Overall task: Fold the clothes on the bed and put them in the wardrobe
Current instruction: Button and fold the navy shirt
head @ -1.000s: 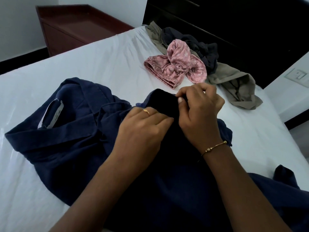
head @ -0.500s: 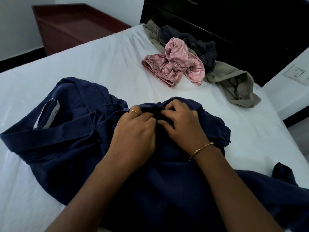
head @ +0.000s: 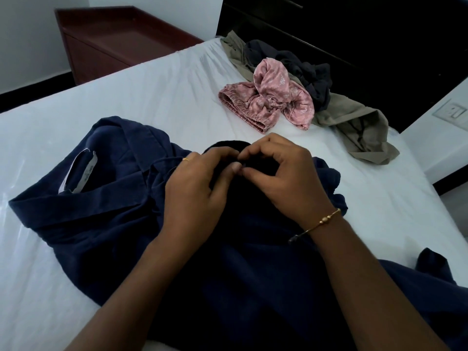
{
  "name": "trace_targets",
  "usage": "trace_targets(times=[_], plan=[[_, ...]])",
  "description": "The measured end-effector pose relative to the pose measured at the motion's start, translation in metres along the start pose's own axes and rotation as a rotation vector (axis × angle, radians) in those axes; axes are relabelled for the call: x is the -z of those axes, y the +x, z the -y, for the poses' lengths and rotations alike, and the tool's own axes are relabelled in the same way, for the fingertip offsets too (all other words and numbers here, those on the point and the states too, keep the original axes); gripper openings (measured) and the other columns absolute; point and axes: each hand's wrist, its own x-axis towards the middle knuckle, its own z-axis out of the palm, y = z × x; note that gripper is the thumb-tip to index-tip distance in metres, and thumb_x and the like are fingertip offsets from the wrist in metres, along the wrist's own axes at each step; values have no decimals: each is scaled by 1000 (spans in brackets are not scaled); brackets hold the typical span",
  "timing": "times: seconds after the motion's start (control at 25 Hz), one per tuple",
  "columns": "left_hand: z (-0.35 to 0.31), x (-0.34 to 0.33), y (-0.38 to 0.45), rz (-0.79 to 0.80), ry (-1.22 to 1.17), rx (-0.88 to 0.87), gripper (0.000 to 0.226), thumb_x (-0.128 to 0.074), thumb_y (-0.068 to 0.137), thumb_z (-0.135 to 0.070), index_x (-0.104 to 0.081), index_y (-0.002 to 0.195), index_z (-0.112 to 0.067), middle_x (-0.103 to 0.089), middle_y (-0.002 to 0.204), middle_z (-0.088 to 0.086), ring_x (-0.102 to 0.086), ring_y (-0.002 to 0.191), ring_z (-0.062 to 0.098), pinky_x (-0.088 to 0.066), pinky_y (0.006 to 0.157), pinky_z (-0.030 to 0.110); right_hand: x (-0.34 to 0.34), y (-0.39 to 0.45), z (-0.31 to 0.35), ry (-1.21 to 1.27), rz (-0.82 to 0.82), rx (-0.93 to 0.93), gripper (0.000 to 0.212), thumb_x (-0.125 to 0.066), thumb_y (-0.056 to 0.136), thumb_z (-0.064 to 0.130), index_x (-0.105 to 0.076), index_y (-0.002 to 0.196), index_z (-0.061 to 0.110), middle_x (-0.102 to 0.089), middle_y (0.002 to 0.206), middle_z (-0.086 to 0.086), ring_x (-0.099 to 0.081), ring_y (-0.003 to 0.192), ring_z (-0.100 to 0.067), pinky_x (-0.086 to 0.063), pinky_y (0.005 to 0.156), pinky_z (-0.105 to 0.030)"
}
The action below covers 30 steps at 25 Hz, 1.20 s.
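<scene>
Working at a raised fold of the navy garment [head: 106,224], spread crumpled over the near half of the bed [head: 164,97]. Left hand [head: 195,196] and right hand [head: 283,183] brought close together over that hump of dark cloth, fingertips nearly meeting, both curled and pinching the fabric; whether at a button, a seam or just a gathered edge, cannot tell, too dark there. Ring on a left finger, thin bracelet [head: 324,220] on the right wrist. White label [head: 81,173] showing inside the collar to the left, so neckline turned open and upward. Hem or a sleeve end trailing off toward the lower right corner.

Judged from this: early going. Navy piece not yet folded, only being straightened or fastened, with no clean edges or flat panels formed so far. Probably some smoothing and squaring needed before any fold holds, since the cloth lies bunched under the wrists.

Farther up the sheet, well apart from the hands: pink patterned garment [head: 268,102] lying in a knot, touching a beige garment [head: 359,122] sprawled toward the right edge, and a dark grey garment [head: 304,69] heaped on top of that near the dark headboard [head: 354,26]. All three untouched, unfolded. No folded stack anywhere on view. Reddish wooden cabinet [head: 121,39] beyond the far left side of the bed. Wardrobe not in view, so nothing to show of anything put away; folding of four pieces and all the carrying left to do.
</scene>
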Motion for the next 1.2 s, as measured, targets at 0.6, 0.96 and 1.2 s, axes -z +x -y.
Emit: trace_targets(times=[0.6, 0.96, 1.2], plan=[[-5, -2, -2, 13, -129, -145, 27, -82, 86, -20, -79, 110, -7, -74, 105, -5, -71, 96, -1, -63, 85, 27, 5, -12, -4, 776, -32, -384, 35, -86, 114, -12, -85, 148, -17, -91, 96, 10, -85, 102, -10, -79, 81, -3], [2, -4, -2, -44, -117, -33, 15, -82, 88, -19, -78, 100, -12, -72, 95, -12, -68, 88, 1, -58, 78, 29, 5, -6, -13, 379, 63, -205, 17, -84, 122, 7, -92, 134, -3, -90, 115, -1, -78, 104, 5, -69, 109, -33], [-3, -4, -4, -50, -336, 225, 19, -88, 76, -18, -77, 91, -12, -77, 80, -8, -76, 72, 9, -65, 71, 32, -4, -7, -10, 156, 74, -65, 11, -86, 120, 6, -94, 125, 0, -86, 114, -10, -77, 101, -11, -69, 99, -41]])
